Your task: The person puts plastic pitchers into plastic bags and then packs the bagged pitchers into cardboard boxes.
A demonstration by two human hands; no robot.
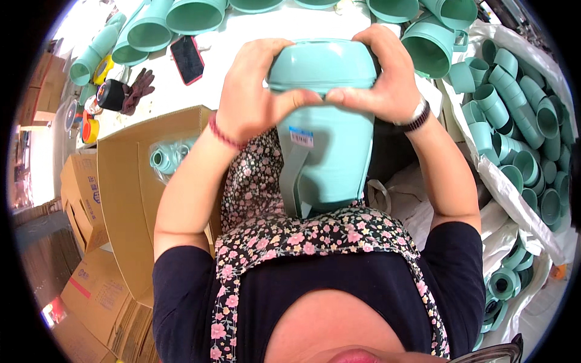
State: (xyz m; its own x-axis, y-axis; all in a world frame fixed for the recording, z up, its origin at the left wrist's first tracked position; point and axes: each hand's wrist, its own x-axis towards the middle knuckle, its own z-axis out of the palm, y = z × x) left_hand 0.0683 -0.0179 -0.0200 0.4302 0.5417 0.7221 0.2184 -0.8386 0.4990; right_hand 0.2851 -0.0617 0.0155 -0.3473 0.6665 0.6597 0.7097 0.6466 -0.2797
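Observation:
A teal plastic pitcher (339, 154) lies tilted against my floral apron (302, 239), its base toward me. Its rounded lid (321, 63) faces away, and a small label (301, 137) sits near the top of its handle (295, 175). My left hand (251, 85) is closed round the left side of the lid and rim. On the opposite side my right hand (390, 78) grips the same rim. Both thumbs press just below the lid, their tips almost meeting. The fingers behind the lid are mostly hidden.
An open cardboard box (130, 199) with a plastic-wrapped teal item (166, 158) stands at left. Teal pitcher bodies (428, 45) line the white table's far side, with a phone (187, 59) and dark gloves (138, 92). At right, a white sack (472, 121) holds many teal cups (520, 112).

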